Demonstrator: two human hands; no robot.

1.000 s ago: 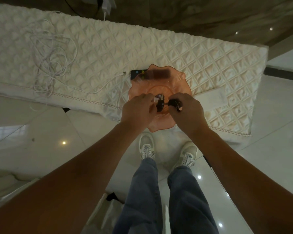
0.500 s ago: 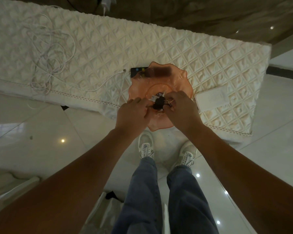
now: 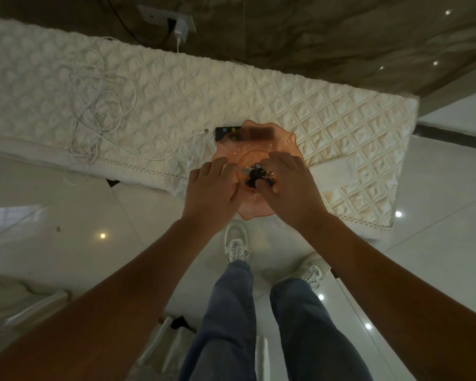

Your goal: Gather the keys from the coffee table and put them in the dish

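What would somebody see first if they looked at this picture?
Most likely the pink wavy-edged dish at the near edge of the quilted white table cover, because both hands meet over it. The left hand and right hand are bunched around a dark clump of keys above the dish's middle. After that, the tangle of white cable lying on the cover to the left stands out.

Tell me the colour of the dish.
The dish is translucent orange-pink, seen in the head view.

Dark keys (image 3: 254, 176) in orange dish (image 3: 254, 209)
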